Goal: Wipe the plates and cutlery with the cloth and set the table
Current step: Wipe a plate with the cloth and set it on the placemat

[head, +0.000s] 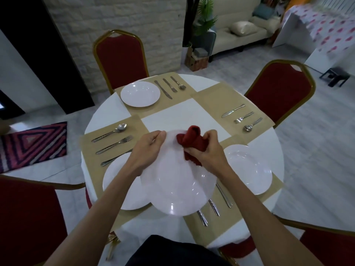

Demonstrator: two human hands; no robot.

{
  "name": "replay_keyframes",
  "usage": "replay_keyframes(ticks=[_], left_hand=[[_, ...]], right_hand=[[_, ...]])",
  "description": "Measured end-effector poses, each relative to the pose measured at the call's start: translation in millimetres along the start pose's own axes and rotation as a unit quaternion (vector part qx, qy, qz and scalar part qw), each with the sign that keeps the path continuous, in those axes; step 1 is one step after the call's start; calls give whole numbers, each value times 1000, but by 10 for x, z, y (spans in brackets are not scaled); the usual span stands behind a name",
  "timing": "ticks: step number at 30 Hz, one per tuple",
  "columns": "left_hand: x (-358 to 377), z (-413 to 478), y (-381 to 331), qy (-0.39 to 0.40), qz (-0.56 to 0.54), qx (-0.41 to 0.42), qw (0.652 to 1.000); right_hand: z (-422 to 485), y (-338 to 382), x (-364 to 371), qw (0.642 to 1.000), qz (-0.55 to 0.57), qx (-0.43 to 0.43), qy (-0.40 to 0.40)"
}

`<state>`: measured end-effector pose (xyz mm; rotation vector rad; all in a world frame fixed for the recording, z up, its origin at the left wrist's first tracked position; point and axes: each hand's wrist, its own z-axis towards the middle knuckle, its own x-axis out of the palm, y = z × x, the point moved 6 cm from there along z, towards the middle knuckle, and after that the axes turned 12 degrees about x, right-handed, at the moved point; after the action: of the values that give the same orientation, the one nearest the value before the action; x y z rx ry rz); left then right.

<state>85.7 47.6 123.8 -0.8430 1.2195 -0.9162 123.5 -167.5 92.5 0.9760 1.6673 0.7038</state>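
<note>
I hold a white plate (176,185) above the round white table (192,112), tilted toward me. My left hand (148,148) grips its far left rim. My right hand (206,148) presses a bunched red cloth (190,141) against the plate's upper face. Three more white plates rest on tan placemats: one at the far side (140,94), one at the near left (117,181) partly hidden under the held plate, one at the right (249,167). Sets of knife, fork and spoon lie at the far side (169,87), the right (242,118), the left (113,137) and the near side (215,206).
Red chairs with gold frames stand around the table: far (121,60), right (280,93), near left (28,217), near right (326,246). A patterned rug (32,143) lies on the floor at left. A sofa (244,33) and a plant stand beyond.
</note>
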Motion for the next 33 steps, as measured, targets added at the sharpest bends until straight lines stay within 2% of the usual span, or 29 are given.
replay_keyframes(ticks=[3,6,9,11,12,14,16,18,20,22,24,25,27,30,33], left_hand=[[-108,-2,48,-100,-17,-30,994],[-50,-20,-30,-159,14,-28,987],[13,-92,-29,-239,26,-42,970],[71,-184,-12,-282,4,-59,957],[112,-234,-6,-294,-16,-68,953],[150,-279,52,-278,-84,-97,952],[113,-191,185,-191,-190,-131,954],[19,-58,237,-77,-250,-160,952],[-19,72,153,28,-222,-149,963],[83,180,-47,114,-155,-97,976],[224,252,-281,162,-64,-24,984],[263,268,-353,163,-27,8,986],[250,301,-349,121,9,37,992],[110,319,-240,33,-50,19,998],[55,325,-206,-69,-87,-4,994]], right_hand=[[-46,-371,58,981,159,104,-46],[-162,-668,301,916,322,225,-81],[-217,-891,667,861,400,307,-71],[-202,-920,762,849,413,325,-62],[-185,-890,713,853,410,316,-72],[-130,-686,397,902,344,236,-110],[-49,-421,16,960,221,124,-120],[16,-94,-307,991,96,33,-83],[63,241,-456,997,-54,-41,-23],[53,564,-421,977,-170,-120,41],[10,753,-277,947,-248,-193,71],[8,785,-223,938,-263,-215,69],[79,738,-263,951,-226,-206,40],[153,371,-429,988,-98,-105,-49],[11,-161,-322,986,76,17,-145]])
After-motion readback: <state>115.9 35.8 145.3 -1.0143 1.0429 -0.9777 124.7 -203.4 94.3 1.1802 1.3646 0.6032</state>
